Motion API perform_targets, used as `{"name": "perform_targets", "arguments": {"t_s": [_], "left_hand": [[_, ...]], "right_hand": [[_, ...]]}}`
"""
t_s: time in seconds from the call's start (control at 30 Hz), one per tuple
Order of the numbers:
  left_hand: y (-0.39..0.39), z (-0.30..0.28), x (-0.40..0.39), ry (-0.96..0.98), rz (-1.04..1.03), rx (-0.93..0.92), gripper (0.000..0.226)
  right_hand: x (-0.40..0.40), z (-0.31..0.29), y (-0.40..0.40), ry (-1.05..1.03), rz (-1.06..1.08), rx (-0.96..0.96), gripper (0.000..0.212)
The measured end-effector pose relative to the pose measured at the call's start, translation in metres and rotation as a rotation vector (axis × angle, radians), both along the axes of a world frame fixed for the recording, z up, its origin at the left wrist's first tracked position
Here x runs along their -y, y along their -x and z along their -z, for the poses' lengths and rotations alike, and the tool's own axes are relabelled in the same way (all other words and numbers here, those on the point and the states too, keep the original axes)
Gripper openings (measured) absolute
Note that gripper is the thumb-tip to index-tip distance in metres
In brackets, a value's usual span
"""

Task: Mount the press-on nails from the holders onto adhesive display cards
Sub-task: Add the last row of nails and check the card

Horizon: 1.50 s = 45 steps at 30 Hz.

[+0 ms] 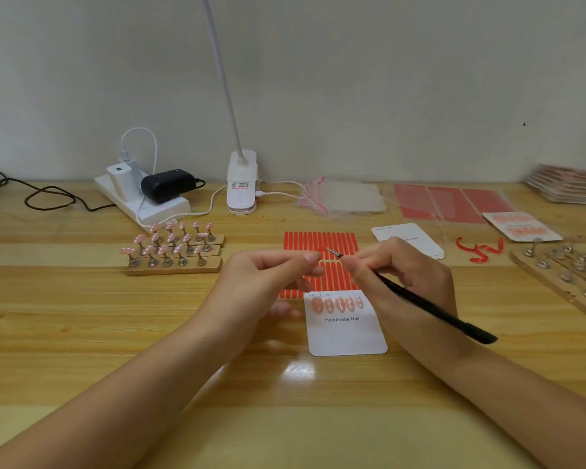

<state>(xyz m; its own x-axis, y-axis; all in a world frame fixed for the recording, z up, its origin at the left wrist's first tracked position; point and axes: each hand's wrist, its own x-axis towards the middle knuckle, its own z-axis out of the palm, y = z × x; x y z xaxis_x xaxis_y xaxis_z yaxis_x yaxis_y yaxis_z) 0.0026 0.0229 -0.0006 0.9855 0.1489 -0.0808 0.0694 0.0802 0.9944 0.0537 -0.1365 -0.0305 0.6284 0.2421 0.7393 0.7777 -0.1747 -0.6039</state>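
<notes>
A white display card [347, 333] printed "Handmade Nail" lies in front of me with several pink nails stuck in a row along its top. Behind it lies a red adhesive strip sheet [320, 241]. My left hand [271, 275] hovers over that sheet with thumb and forefinger pinched together; what they hold is too small to tell. My right hand [400, 269] grips black tweezers [420, 299], their tip close to my left fingertips. Wooden holders [175, 255] with several pink nails on metal stands sit at the left.
A power strip with chargers [142, 194] and a clip lamp [241, 182] stand at the back. Plastic bags [345, 198], red sheets [450, 203], blank cards [410, 240], a finished card [521, 226], peeled red backing [481, 250] and empty holders [569, 269] lie at the right.
</notes>
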Motion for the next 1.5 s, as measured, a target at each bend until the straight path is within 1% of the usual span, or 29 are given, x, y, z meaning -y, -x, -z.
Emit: {"name": "perform_targets", "arguments": {"t_s": [0.1, 0.2, 0.37, 0.6, 0.73, 0.9, 0.97, 1.0, 1.07, 1.13, 1.17, 1.23, 1.33, 1.5], "left_hand": [[0.0, -0.001, 0.0, 0.073, -0.015, -0.013, 0.028], [0.001, -0.001, 0.0, 0.095, -0.016, -0.027, 0.028], [0.0, 0.002, 0.001, 0.137, -0.029, -0.046, 0.022], [-0.004, 0.008, 0.001, 0.211, -0.062, -0.094, 0.015], [-0.004, 0.01, 0.001, 0.225, -0.077, -0.097, 0.011], [-0.007, 0.01, -0.004, 0.235, -0.172, -0.074, 0.025], [-0.007, 0.01, -0.008, 0.177, -0.172, -0.065, 0.022], [-0.007, 0.01, -0.01, 0.147, -0.16, -0.061, 0.021], [-0.007, 0.009, -0.012, 0.108, -0.122, -0.062, 0.017], [-0.007, 0.009, -0.012, 0.079, -0.074, -0.077, 0.012], [-0.007, 0.008, -0.013, 0.068, -0.052, -0.083, 0.011], [-0.006, 0.007, -0.013, 0.051, -0.02, -0.09, 0.011], [-0.004, 0.007, -0.014, 0.017, 0.002, -0.09, 0.014], [-0.003, 0.006, -0.012, -0.03, 0.025, -0.078, 0.019]], "right_hand": [[-0.001, 0.002, 0.0, 0.034, 0.007, 0.082, 0.022], [-0.001, 0.005, -0.002, 0.064, -0.006, 0.161, 0.022], [-0.003, 0.006, -0.003, 0.102, -0.011, 0.29, 0.023], [-0.006, 0.005, -0.005, 0.13, -0.093, 0.368, 0.024], [-0.006, 0.006, -0.007, 0.185, -0.09, 0.395, 0.028], [-0.004, 0.004, -0.005, 0.221, -0.105, 0.441, 0.026], [0.0, -0.001, -0.003, 0.183, -0.098, 0.4, 0.026], [0.002, -0.005, -0.001, 0.139, -0.074, 0.343, 0.03], [0.006, -0.01, 0.001, -0.005, -0.024, 0.153, 0.035], [0.008, -0.012, 0.0, -0.127, 0.04, -0.045, 0.031], [0.009, -0.012, -0.003, -0.152, 0.078, -0.116, 0.03], [0.009, -0.013, -0.007, -0.14, 0.113, -0.211, 0.028], [0.008, -0.013, -0.007, -0.079, 0.097, -0.291, 0.031], [0.007, -0.007, -0.011, -0.018, 0.05, -0.356, 0.028]]}}
